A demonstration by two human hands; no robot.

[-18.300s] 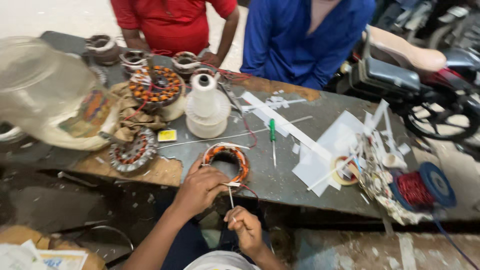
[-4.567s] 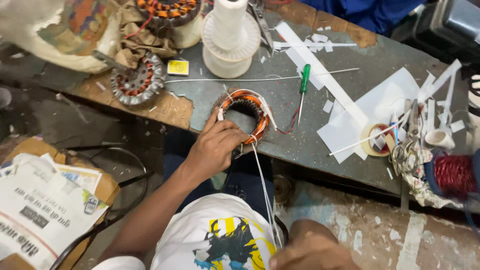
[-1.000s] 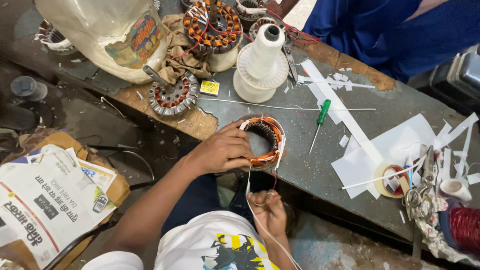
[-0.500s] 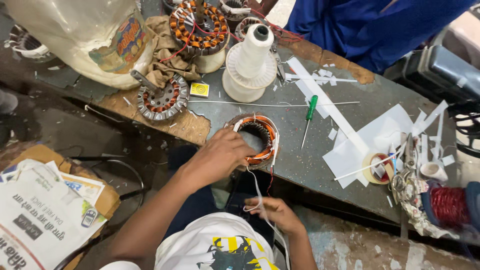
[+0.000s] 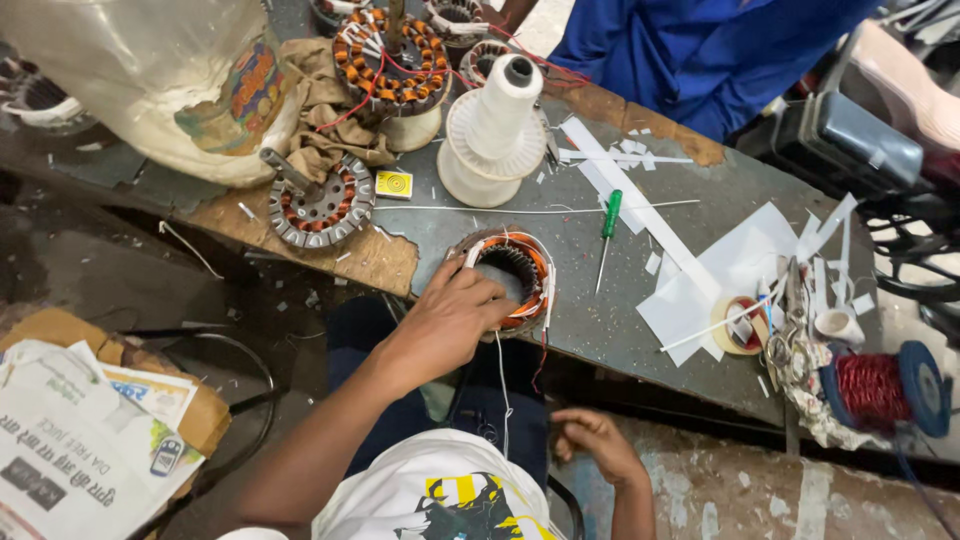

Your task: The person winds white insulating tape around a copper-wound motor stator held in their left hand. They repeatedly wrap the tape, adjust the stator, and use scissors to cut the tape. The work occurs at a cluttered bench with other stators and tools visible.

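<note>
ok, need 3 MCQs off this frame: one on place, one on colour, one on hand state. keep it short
1. Where does the green-handled screwdriver lie?
A. On the grey table, to the right of the stator under the left hand
B. On the newspapers
C. Inside the white thread cone

2. What colour is the wire on the spool at the table's right end?
A. Green
B. Red
C. White

3. What is the left hand doing?
A. Hanging free below the table
B. Gripping the screwdriver
C. Resting on the wound stator at the table's near edge

Answers:
1 A, it lies flat on the table beside white paper strips.
2 B, the winding between the blue flanges is red.
3 C, its fingers lie on the stator's rim; the right hand is lower, by a thin white thread.
</note>
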